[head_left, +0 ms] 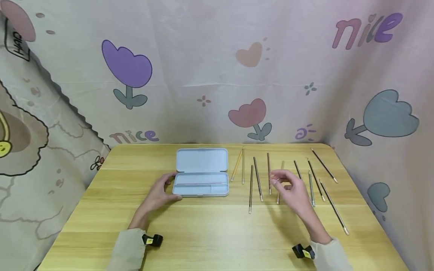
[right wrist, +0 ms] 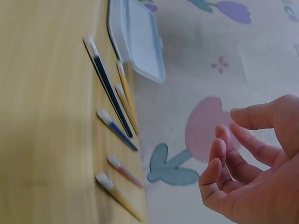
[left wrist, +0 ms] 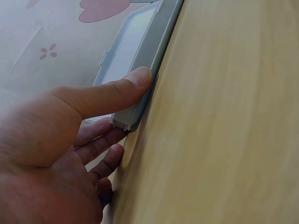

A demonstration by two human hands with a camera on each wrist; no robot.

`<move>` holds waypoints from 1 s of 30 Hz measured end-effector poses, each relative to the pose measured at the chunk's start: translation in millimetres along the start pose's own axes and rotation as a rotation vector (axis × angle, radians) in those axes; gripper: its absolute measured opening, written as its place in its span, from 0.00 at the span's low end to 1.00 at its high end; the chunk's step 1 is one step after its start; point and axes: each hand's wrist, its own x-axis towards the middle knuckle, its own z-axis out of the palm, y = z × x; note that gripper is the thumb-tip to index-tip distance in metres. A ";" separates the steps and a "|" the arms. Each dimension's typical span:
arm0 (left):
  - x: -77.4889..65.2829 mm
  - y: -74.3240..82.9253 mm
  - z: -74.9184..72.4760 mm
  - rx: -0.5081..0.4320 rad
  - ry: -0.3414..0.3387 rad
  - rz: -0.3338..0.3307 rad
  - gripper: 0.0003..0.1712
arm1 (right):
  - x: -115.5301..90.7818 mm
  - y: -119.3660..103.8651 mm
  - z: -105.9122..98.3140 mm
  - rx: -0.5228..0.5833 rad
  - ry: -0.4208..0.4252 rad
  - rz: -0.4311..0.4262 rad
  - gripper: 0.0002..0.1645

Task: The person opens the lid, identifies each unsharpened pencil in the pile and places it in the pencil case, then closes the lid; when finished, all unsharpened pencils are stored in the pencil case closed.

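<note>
A pale blue pencil case (head_left: 201, 191) lies with its lid (head_left: 202, 160) raised toward the back. My left hand (head_left: 162, 193) grips its left end. In the left wrist view the thumb (left wrist: 139, 77) presses on the case's front side, while the other fingers curl around the end. Inside, a thin dark line crosses the case above smaller compartments. My right hand (head_left: 291, 190) hovers over the row of pencils with bent fingers and nothing between them. Closest to its fingertips are a reddish pencil (head_left: 269, 174) and a yellowish one (head_left: 278, 198), the latter partly hidden behind the hand.
Two yellow-toned pencils, one orange-yellow (head_left: 237, 165), lie just right of the case. Dark pencils (head_left: 257, 178) with pale ends follow. Several more, including a long dark one (head_left: 333, 207), spread toward the right table edge. A printed curtain (head_left: 190, 124) hangs behind the wooden table (head_left: 217, 233).
</note>
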 end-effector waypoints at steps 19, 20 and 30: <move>2.1 3.1 -1.0 -0.012 -0.007 0.002 0.53 | 8.7 55.1 -54.7 -0.151 0.134 0.127 0.14; 2.4 3.7 -1.2 -0.010 -0.006 0.006 0.53 | 8.9 58.4 -56.9 -0.156 0.141 0.137 0.14; 0.1 3.9 -1.1 -0.003 -0.010 -0.009 0.53 | 5.4 86.2 -70.2 -0.241 0.107 0.225 0.14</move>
